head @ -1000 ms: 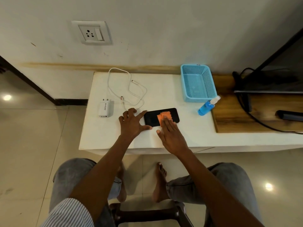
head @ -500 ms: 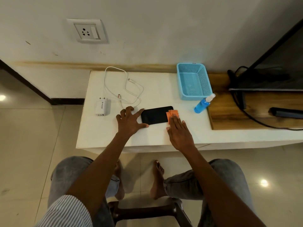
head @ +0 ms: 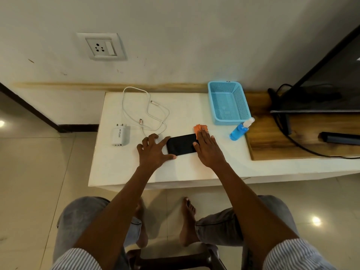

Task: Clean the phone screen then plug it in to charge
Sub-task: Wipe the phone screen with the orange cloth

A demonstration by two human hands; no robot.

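A black rectangular phone [head: 181, 144] lies flat, screen up, on the white bench [head: 120, 172], between the two hands. The left hand [head: 153, 151] rests spread at the phone's left end, its fingers [head: 162, 140] straight and splayed, forefinger and thumb bracketing that end. The right hand [head: 207, 148] lies flat over the phone's right end, fingers together and extended, pressing a small orange cleaning cloth [head: 199, 129] that sticks out just beyond the fingertips. Beyond the left fingers lie a coiled white charging cable [head: 146, 112] and a white plug-in charger block [head: 120, 134]. To the right of the right fingers stands a tilted blue spray bottle [head: 240, 129], just beside a light-blue perforated plastic basket [head: 228, 103]. A white wall socket [head: 102, 46] sits on the wall above.
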